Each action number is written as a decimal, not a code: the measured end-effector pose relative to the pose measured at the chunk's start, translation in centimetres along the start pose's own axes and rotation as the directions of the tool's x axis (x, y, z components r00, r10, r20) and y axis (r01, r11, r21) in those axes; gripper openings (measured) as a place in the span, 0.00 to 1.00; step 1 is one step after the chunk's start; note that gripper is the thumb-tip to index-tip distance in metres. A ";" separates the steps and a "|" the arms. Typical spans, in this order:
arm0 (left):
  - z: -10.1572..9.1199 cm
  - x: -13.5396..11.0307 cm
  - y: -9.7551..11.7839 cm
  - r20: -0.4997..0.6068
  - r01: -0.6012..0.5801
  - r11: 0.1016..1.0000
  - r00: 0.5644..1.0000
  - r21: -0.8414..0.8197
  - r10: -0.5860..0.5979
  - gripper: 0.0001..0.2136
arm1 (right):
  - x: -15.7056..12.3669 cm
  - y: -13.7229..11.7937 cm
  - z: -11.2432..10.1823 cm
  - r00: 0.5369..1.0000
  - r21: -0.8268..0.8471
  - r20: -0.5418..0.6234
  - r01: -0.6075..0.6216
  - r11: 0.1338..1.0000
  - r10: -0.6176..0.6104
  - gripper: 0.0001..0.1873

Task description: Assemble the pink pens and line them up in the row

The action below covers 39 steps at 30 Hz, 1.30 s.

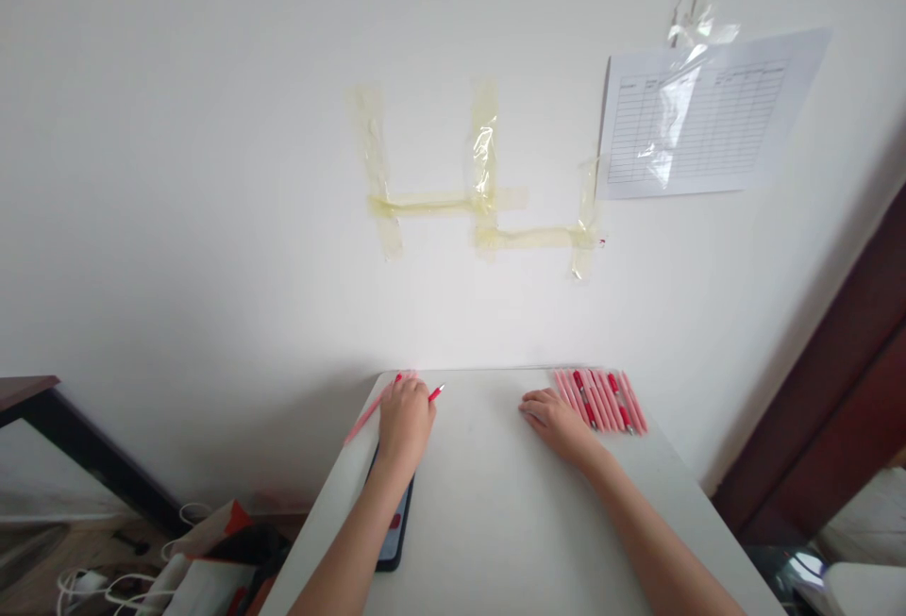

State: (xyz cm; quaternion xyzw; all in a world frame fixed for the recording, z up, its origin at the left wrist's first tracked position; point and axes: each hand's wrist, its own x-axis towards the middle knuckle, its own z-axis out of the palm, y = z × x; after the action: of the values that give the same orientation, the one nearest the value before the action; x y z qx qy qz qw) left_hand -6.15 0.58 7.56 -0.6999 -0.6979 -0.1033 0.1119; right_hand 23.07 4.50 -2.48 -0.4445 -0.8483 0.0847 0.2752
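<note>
My left hand point(407, 418) is at the far left corner of the white table, its fingers curled down. A red pen point(437, 393) with a silver tip juts out from the right side of this hand, which closes over the rest of it. Just left of the hand lies a pink pen point(363, 420) along the table's edge, and more pink and red ends show behind the fingers. My right hand point(556, 420) rests on the table, fingers loosely stretched to the left. Right beside it, a row of several pink and red pens point(601, 399) lies side by side.
Partly under my left forearm lies a phone point(394, 541) on the white table point(488, 522). The table's back edge meets a wall point(247, 220) with yellowish tape strips and a taped paper sheet point(697, 125). Bags and white cables point(120, 588) are on the floor at left.
</note>
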 end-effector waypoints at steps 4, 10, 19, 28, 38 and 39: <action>1.4 -0.3 4.8 0.051 -0.122 0.987 0.990 -0.102 0.128 0.12 | 0.0 0.0 -0.2 1.000 0.037 -0.010 -0.002 0.999 0.002 0.17; 4.8 -1.1 9.0 0.095 -0.201 0.938 0.967 -0.283 0.236 0.09 | -0.2 -0.3 -0.3 1.000 0.128 -0.020 -0.004 0.992 0.007 0.16; 6.2 -1.7 9.0 0.126 -0.091 0.897 0.979 -0.432 0.160 0.07 | 0.0 -1.0 0.0 0.999 0.076 0.049 0.006 0.997 -0.010 0.11; 6.6 -1.9 7.5 0.104 -0.044 0.871 0.989 -0.490 0.108 0.04 | 0.3 0.3 0.7 0.999 0.078 -0.033 -0.024 0.997 0.026 0.13; 7.1 -1.6 6.8 0.009 -0.094 0.849 0.993 -0.520 0.116 0.06 | 0.4 -0.4 0.8 1.000 -0.027 0.026 -0.002 1.000 0.003 0.14; 7.2 -1.5 6.8 0.001 -0.095 0.848 0.994 -0.522 0.112 0.06 | 0.4 -0.6 0.8 1.000 -0.050 0.019 0.000 0.999 0.001 0.14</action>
State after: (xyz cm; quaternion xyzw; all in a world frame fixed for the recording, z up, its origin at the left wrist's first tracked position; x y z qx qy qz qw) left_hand 0.56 1.28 0.17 -0.7421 -0.6068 -0.2713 -0.0872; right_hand 22.01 4.58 -2.75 -0.4508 -0.8525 0.0679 0.2558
